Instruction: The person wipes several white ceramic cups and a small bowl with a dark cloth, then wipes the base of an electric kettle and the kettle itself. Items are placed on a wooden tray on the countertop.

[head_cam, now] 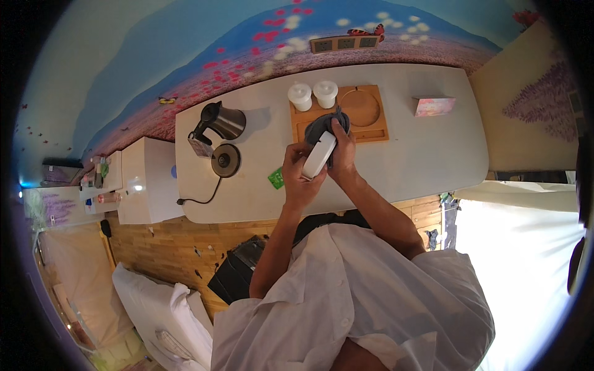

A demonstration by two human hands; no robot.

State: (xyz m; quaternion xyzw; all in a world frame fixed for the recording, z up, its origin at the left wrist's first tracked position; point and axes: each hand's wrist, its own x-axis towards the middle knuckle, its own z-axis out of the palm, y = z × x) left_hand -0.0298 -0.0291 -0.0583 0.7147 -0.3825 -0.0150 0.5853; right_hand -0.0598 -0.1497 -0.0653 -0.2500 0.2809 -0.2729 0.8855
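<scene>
Between my hands, over the white desk [417,153], is a white box-like object [319,155] with rounded edges; its exact kind is unclear. My left hand [298,178] grips its lower end. A dark grey cloth [320,126] is bunched in my right hand [342,150], against the object's upper end. Just beyond them lies a wooden tray [381,111] with a round recess, bearing two white lidded cups [300,96]. A green packet [276,178] rests on the desk beside my left hand, partly hidden by it.
A steel electric kettle [228,121] stands at the desk's left, near its round power base [226,160], a small card [200,147] and a cord. A pink folded card [435,106] stands at right. Wall sockets [345,43] are above the desk; a black bag-like object [239,269] is below.
</scene>
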